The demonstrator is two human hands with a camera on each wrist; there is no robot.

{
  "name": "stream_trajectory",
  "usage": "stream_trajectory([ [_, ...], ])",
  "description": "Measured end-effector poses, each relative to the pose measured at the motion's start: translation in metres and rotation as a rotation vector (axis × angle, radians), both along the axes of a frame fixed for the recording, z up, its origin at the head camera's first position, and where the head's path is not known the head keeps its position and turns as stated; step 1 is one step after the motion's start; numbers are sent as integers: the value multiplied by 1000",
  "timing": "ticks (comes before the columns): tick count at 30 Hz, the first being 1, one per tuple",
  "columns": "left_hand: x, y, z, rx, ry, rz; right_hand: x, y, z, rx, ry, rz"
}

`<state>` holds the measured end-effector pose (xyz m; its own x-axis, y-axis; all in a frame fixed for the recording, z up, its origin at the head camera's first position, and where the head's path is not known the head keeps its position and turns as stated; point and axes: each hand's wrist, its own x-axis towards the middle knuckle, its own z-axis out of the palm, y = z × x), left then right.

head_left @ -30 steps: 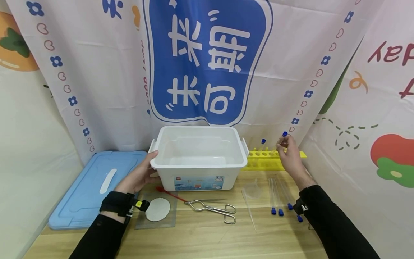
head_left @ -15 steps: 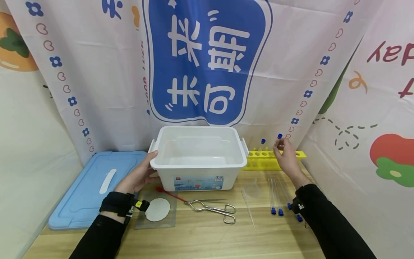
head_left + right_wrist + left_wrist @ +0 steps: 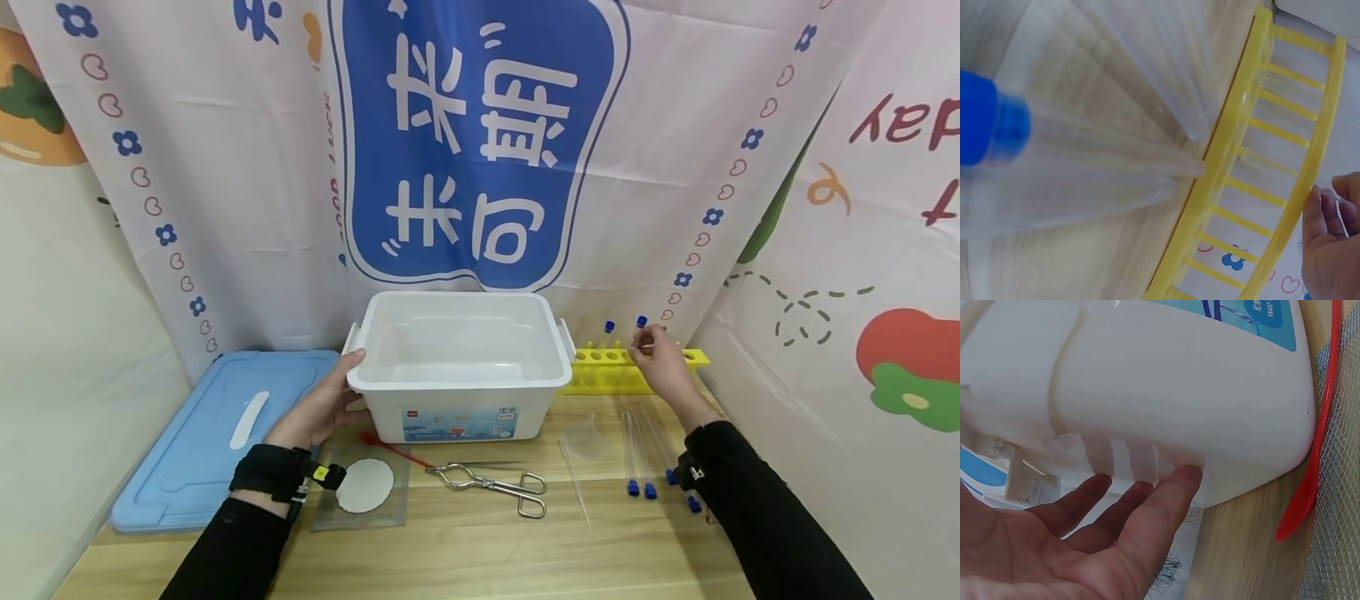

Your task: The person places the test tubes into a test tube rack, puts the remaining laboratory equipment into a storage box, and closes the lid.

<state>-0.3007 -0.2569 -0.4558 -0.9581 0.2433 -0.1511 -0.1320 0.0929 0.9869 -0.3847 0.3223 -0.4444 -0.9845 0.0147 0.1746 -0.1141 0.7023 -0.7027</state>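
Observation:
My left hand (image 3: 326, 408) is at the left side of a white plastic tub (image 3: 461, 417), thumb on its rim. In the left wrist view its fingertips (image 3: 1188, 475) touch the tub's outer wall. At the back right, my right hand (image 3: 663, 362) pinches a clear test tube with a blue cap (image 3: 641, 321) between thumb and fingers. This tube stands roughly upright at the yellow test tube rack (image 3: 611, 379); its lower end is hidden. Another blue-capped test tube (image 3: 608, 327) stands in the rack to the left. Through the right wrist view, the fingers show beside the rack's top bar.
Several blue-capped test tubes (image 3: 633, 458) lie at the right, near a clear funnel (image 3: 587, 440) and a thin rod (image 3: 576, 487). Metal tongs (image 3: 495, 485), a red spoon (image 3: 401, 452) and a wire gauze (image 3: 365, 485) lie in front. A blue lid (image 3: 195, 450) lies left.
My right hand has moved left and slightly down with the test tube, whose blue cap sits lower and closer to the other standing tube. The left hand stays at the tub.

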Motion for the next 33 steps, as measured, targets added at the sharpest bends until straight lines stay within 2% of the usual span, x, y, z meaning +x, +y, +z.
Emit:
stream_trajectory([
  [6, 0, 0, -1, 5, 0, 4, -3, 3, 5, 14, -61, 22],
  [14, 0, 0, 1, 2, 3, -1, 0, 3, 8, 11, -103, 12],
  [33, -1, 0, 0, -8, 1, 3, -3, 3, 4, -8, -89, 4],
])
